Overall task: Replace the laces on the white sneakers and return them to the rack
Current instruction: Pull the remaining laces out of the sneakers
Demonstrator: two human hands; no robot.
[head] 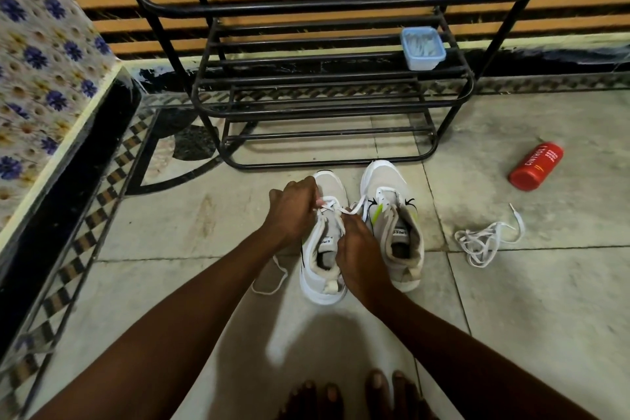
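Two white sneakers are sitting on the floor just in front of the shoe rack, toes pointing at it. The left sneaker is getting worked on. The left hand is pinching the white lace over the upper eyelets. The right hand is curling in at the tongue.

Step in hand, judging: lacing work on the left sneaker. Whether this lace is going in or coming out is not readable. The right sneaker is looking mostly unlaced. A loose lace is lying in a heap in front of the rack's right end.

Next move is likely calling for feeding the lace tip through the next eyelet and pulling both sides even.

Hidden: the right hand's fingers are tucked under its back, so what they're gripping can't be told. The eyelets are covered by both hands and the lace tip isn't showing. Contents of the blue container on the rack are blurry.
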